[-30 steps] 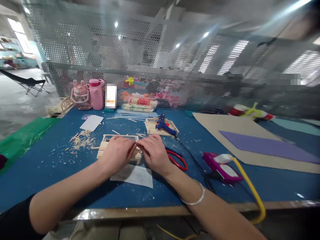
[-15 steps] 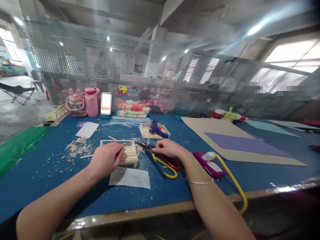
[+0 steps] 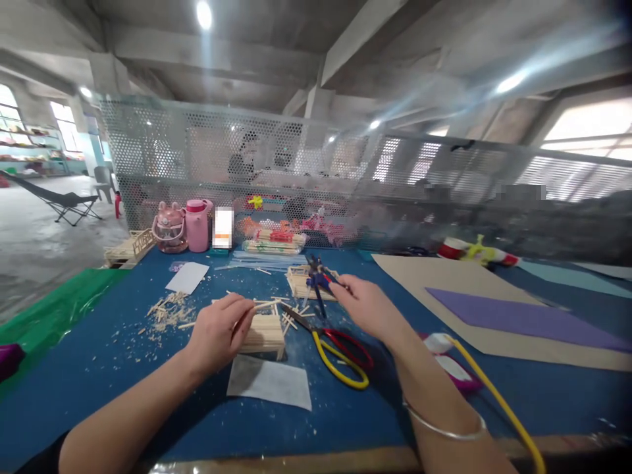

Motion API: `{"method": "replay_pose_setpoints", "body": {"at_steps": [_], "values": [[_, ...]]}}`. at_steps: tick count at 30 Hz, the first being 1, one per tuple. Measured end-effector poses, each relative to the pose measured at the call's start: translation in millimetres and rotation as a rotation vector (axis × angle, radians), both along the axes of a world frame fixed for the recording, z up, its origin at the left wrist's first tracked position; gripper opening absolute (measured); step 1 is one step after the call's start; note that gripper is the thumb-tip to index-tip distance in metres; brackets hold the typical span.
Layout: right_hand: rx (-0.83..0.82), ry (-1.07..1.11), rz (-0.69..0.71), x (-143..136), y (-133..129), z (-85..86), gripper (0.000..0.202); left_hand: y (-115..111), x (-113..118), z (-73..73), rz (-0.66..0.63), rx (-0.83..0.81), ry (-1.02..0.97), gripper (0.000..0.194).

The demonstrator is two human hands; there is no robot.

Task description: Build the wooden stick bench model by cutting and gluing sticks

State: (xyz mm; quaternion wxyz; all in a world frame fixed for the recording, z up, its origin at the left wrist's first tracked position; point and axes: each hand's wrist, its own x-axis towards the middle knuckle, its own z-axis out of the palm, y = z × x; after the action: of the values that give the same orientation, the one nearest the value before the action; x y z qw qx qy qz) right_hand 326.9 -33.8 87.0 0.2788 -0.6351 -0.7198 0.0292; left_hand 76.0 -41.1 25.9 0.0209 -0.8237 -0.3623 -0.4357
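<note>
My left hand (image 3: 220, 329) is closed in a pinch on a thin wooden stick (image 3: 265, 305), whose end points right. Just under it stands a small model made of wooden sticks (image 3: 266, 336), partly hidden by the hand. My right hand (image 3: 363, 303) is closed on dark-jawed pliers (image 3: 321, 306), held above the table with one handle hanging down. Directly behind the pliers, a blue glue gun (image 3: 317, 282) rests on a second stick model (image 3: 296, 283), and the two overlap in view. Scissors (image 3: 340, 362) with red and yellow handles lie between my hands.
Wood scraps (image 3: 172, 309) and a white paper (image 3: 187, 278) lie left. A grey-white sheet (image 3: 269, 384) is in front. Pink bottles (image 3: 197, 227), a phone (image 3: 223, 227) and bundled sticks (image 3: 276, 242) stand behind. Right are purple foam (image 3: 523, 319) and a yellow cable (image 3: 494, 395).
My right hand has lifted the pliers off the scissors and moved them up and back toward the glue gun. The left hand still holds the stick over the model. The view has tilted up.
</note>
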Motion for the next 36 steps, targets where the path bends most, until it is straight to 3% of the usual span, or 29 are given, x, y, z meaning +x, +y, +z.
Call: {"method": "replay_pose_setpoints", "body": {"at_steps": [3,5,8,11,14,16,18,20,22,25,28,32,36], "values": [[-0.031,0.364,0.246,-11.4,-3.5,15.0,0.029,-8.3,2.4,5.3,-0.085,-0.050,-0.047,0.023],[-0.116,0.545,0.421,-22.4,-3.4,15.5,0.033,-11.4,3.6,8.4,-0.114,-0.130,-0.058,0.024],[-0.239,0.675,0.600,-36.1,-0.2,2.1,0.038,-11.3,4.0,10.6,-0.186,-0.273,-0.044,0.025],[-0.262,0.842,0.647,-48.9,3.1,-19.6,0.038,-11.0,4.4,11.2,-0.262,-0.331,-0.021,0.025],[-0.242,1.190,0.701,-66.0,2.6,-36.2,0.024,-15.4,6.7,12.0,-0.293,-0.315,-0.010,0.025],[-0.317,1.362,0.798,-77.0,0.2,-41.5,0.011,-19.5,8.3,12.3,-0.284,-0.310,-0.009,0.026],[-0.477,1.411,0.926,-84.0,-2.7,-43.7,0.038,-22.4,9.2,11.9,-0.267,-0.307,-0.014,0.025],[-0.611,1.380,1.025,-86.2,-5.4,-44.4,0.061,-24.0,9.7,10.9,-0.269,-0.287,0.009,0.025],[-0.637,1.342,1.048,-84.9,-7.3,-43.6,0.070,-25.5,10.2,10.0,-0.288,-0.265,0.044,0.025],[-0.519,1.301,0.991,-78.3,-7.7,-38.6,0.071,-27.5,10.2,11.0,-0.312,-0.226,-0.005,0.024],[-0.292,1.184,0.903,-65.2,-3.9,-31.1,0.073,-25.3,7.8,14.4,-0.214,-0.176,-0.203,0.022],[-0.008,0.671,0.670,-45.7,3.5,-28.9,0.074,-12.6,1.9,15.9,0.027,-0.240,-0.395,0.024],[0.025,0.132,0.592,-44.1,3.3,-36.8,0.075,-2.3,-0.8,11.2,0.095,-0.355,-0.463,0.027]]}}
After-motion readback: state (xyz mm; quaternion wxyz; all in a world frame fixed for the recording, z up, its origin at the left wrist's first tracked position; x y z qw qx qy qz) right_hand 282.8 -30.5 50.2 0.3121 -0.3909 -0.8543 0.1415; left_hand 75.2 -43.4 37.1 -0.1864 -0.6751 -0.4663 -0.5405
